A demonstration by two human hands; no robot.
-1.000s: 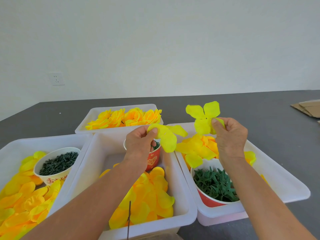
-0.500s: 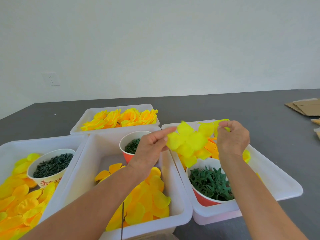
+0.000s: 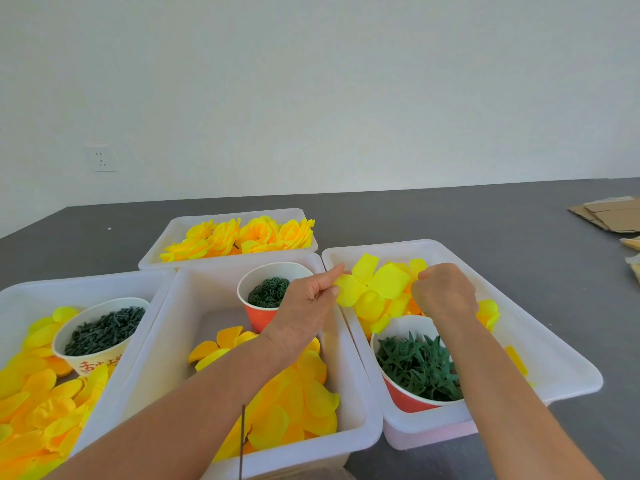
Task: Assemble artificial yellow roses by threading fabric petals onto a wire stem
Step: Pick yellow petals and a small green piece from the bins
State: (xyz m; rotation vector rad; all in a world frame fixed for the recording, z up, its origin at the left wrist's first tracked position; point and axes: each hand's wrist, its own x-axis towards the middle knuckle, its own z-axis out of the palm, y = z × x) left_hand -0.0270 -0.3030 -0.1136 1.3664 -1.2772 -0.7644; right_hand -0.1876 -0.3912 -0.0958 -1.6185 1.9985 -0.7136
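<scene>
Petal piece (image 3: 372, 289): bright yellow four-lobed fabric cut-out with a small hole at its middle, held flat between my two hands above the right bin.
Left hand (image 3: 308, 301): thumb and forefinger pinch the left lobe of the petal piece; other fingers curled under.
Right hand (image 3: 445, 294): fingers curled at the right side of the petal piece; whether they grip it or the loose petals beneath, I cannot tell.
Right bin (image 3: 540, 337): white, under my right hand; holds loose yellow petals and a red cup of green calyx pieces (image 3: 417, 367) nearer me.
Middle bin (image 3: 360, 424): under my left forearm; orange-yellow petals, a red cup of green rings (image 3: 268, 292) just left of my left hand.
Wire stem (image 3: 241, 441): thin dark wire below my left forearm.
Left bin (image 3: 20, 292): well left of my grip; petals, white cup of dark green pieces (image 3: 104, 329).
Far bin (image 3: 180, 226): beyond my hands; finished yellow roses (image 3: 242, 235).
</scene>
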